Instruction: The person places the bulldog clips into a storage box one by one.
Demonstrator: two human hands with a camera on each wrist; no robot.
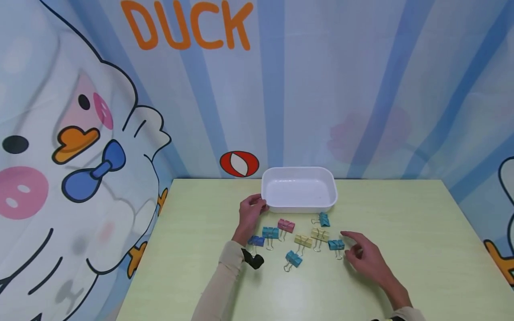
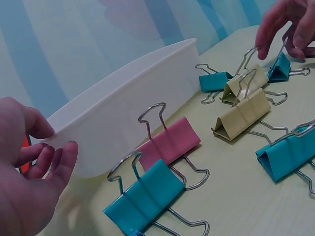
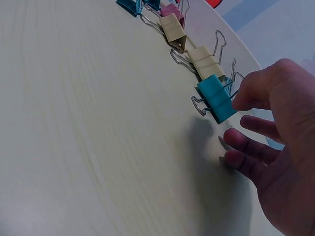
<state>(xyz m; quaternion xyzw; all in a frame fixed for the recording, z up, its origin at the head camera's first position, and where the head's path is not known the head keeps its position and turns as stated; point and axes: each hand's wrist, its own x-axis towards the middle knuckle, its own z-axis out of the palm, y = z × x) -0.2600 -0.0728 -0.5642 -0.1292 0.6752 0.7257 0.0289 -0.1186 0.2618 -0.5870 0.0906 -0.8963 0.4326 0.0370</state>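
My left hand holds the near-left corner of a white plastic tray, its fingertips at the rim and outer wall. My right hand is beside a teal binder clip at the right end of the group, thumb and fingers spread apart. In the right wrist view, a fingertip overlaps the wire handle of that teal clip. In front of the tray are a pink binder clip, two pale yellow binder clips, more teal clips and a dark blue clip by the left wrist.
The pale wood-grain table carries everything. Behind it hangs a blue striped cloth with a printed duck, and the tray stands close to it at the table's back edge. A black strap piece sits on the left wrist.
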